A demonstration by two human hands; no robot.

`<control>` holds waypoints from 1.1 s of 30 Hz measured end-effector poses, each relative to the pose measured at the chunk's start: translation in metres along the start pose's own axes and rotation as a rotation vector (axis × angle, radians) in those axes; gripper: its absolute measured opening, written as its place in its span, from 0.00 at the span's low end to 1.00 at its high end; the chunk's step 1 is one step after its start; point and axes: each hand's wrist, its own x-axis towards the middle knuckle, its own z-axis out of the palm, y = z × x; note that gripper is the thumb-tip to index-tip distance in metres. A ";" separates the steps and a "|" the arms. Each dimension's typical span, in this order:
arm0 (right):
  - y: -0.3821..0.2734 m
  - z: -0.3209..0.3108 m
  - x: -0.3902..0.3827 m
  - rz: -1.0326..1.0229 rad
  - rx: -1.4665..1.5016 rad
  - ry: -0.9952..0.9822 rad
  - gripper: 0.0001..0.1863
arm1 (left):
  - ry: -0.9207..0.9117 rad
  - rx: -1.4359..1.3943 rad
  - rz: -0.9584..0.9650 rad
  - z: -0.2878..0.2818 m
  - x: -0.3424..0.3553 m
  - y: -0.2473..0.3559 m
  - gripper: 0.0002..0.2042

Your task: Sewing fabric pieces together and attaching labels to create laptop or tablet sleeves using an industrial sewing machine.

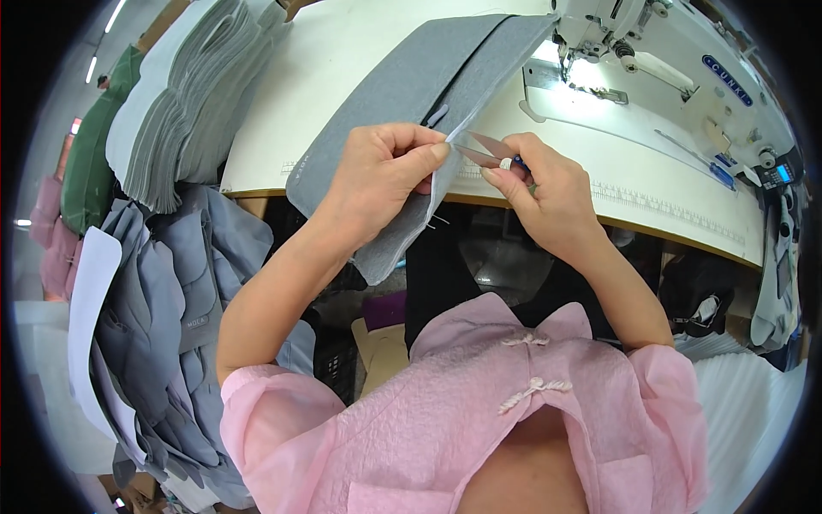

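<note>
A grey felt-like fabric piece [385,86] lies partly on the white sewing table and hangs over its front edge. Along it runs a dark slit with a small pale tab [437,115]. My left hand [377,180] pinches the piece's right edge between thumb and fingers. In my right hand [555,188] is a pair of thread snips [481,154], whose parted blades point left at that edge, close to my left fingertips. Loose thread ends [438,223] stick out from the edge lower down.
A sewing machine [668,86] with a lit needle area stands at the back right. A blue-handled screwdriver [719,173] lies on the table [334,47]. At the left are a tall stack of grey pieces [193,94] and a heap of grey fabric parts [163,300].
</note>
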 end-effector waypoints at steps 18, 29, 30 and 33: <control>0.003 0.008 -0.003 -0.131 -0.130 0.145 0.12 | 0.014 0.042 0.066 0.002 -0.001 -0.001 0.08; 0.003 0.009 -0.003 -0.140 -0.181 0.150 0.12 | -0.013 0.079 0.057 0.002 0.000 -0.002 0.09; 0.003 0.008 -0.003 -0.138 -0.184 0.144 0.12 | 0.003 0.067 0.074 0.003 0.000 -0.003 0.08; 0.003 0.008 -0.003 -0.136 -0.200 0.137 0.12 | 0.014 0.042 0.093 0.004 0.001 -0.004 0.08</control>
